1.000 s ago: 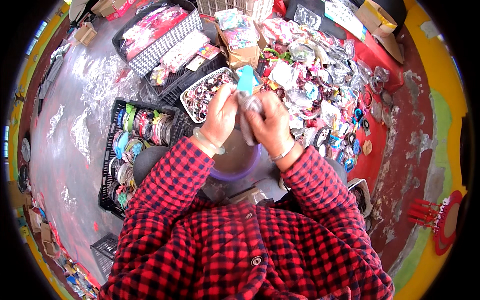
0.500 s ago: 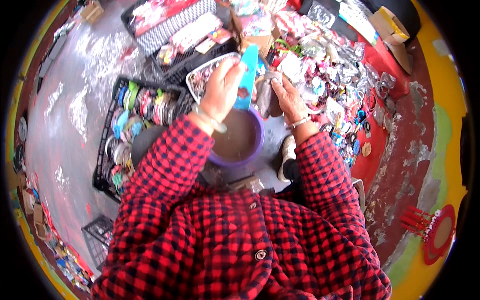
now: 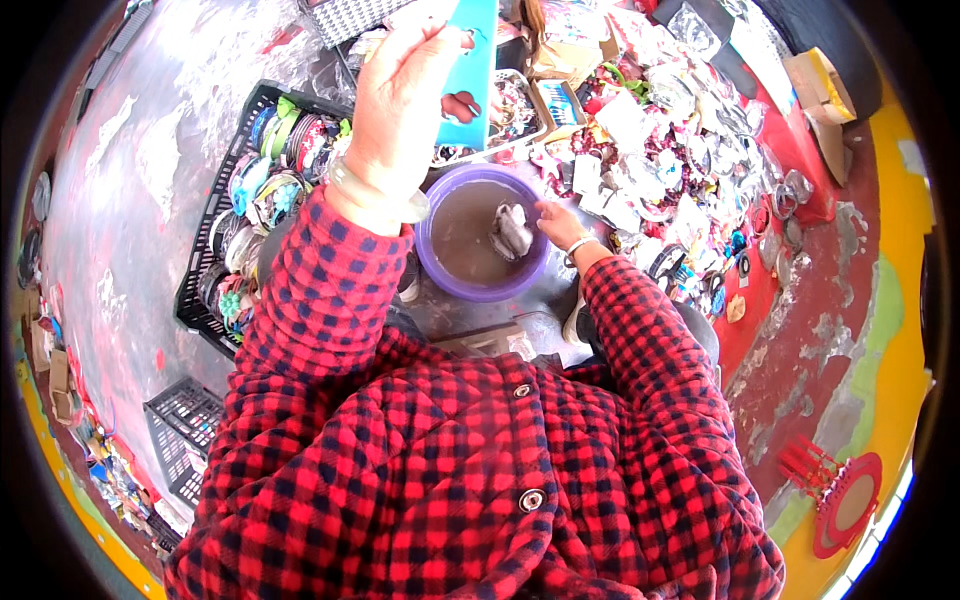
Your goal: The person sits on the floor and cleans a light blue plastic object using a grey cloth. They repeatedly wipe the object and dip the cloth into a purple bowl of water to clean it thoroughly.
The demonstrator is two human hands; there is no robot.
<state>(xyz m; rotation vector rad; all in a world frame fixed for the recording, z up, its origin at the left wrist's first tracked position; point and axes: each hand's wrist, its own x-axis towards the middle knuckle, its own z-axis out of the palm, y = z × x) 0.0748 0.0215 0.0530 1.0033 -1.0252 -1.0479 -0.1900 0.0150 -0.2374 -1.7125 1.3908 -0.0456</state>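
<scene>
My left hand [image 3: 395,110] is raised, closed around a light-blue flat plastic piece [image 3: 478,50]; fingertips show through its cutouts. The piece runs out of view at the top. Below it stands a round purple basin [image 3: 428,262] of murky brown water. A wet grey cloth [image 3: 511,232] lies bunched in the water, near the right side. My right hand [image 3: 562,224] is at the basin's right rim, apart from the cloth, with its fingers bent together against the rim.
Left of the basin is a black crate [image 3: 205,225] packed with hair bands. A white tray [image 3: 535,95] of small items sits beyond the basin. To the right spreads a heap of packaged accessories [image 3: 650,150]. Another black crate [image 3: 185,430] stands lower left.
My right hand has let go of the grey cloth, which now lies in the basin's water. The blue piece has risen in my left hand. The view has shifted slightly.
</scene>
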